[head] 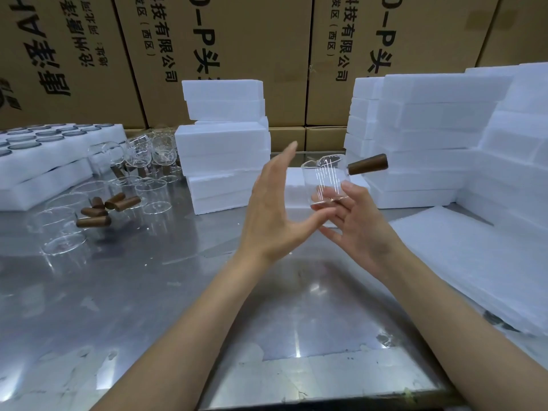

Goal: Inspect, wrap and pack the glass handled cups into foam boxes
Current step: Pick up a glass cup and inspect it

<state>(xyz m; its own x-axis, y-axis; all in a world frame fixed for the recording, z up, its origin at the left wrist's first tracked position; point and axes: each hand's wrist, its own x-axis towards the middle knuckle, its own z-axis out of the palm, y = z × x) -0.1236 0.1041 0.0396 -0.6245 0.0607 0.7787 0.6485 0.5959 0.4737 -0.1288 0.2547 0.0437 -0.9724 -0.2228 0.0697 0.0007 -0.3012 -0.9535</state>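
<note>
One glass cup (324, 180) is held up at the centre of the frame, its base cradled on the curled fingertips of the right hand (360, 229), with the brown wooden handle (367, 164) jutting toward the right. The left hand (271, 209) is raised just beside it, fingers straight and spread, gripping nothing; its thumb reaches toward the cup's base, though contact cannot be told.

The inspection step is judged to be in hand: the cup is lifted clear of the steel table (178, 307) and presented to the light. Turning the cup to check wall and rim is likely called for next, then wrapping, for which a thin white foam sheet (474, 262) lies at the right.

The cup is clear, thin-walled and cylindrical, with a small spout at the rim. More cups (98, 209) with the same tapered handles are crowded at the left. Closed foam boxes (225, 143), matte and blocky, are stacked at the centre, with more at the right. Printed cardboard cartons (237, 40) fill the top of the frame.
</note>
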